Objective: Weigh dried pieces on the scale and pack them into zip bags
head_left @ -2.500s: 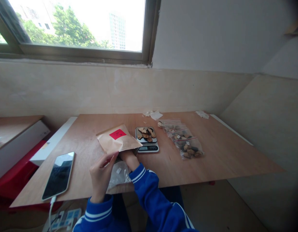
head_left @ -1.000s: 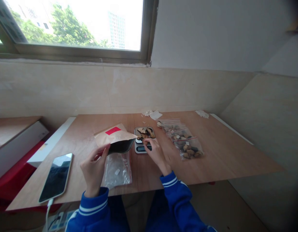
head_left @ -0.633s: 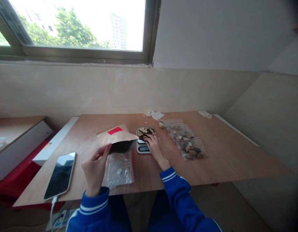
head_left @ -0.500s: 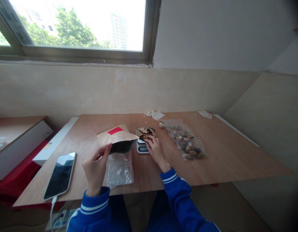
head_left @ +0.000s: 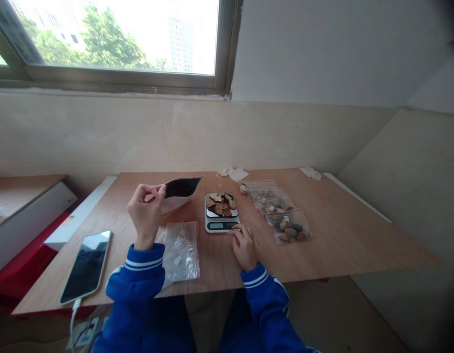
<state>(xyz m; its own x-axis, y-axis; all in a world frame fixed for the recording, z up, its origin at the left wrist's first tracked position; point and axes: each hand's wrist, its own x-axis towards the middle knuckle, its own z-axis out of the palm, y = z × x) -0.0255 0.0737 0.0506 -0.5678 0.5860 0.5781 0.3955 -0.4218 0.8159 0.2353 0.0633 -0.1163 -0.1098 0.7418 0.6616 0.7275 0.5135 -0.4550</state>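
Pouch [head_left: 180,191] now more upright, right fingers [head_left: 240,236] off the slices [head_left: 222,205]

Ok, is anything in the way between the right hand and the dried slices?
No separate object is visible there. Only the front of the scale, with its display, lies between the right hand, at the scale's near-right corner, and the dried slices farther back. The left hand holds the pouch off to the left.

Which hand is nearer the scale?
Right: the right hand is at the near right corner of the scale; the left hand is farther left, holding a pouch.
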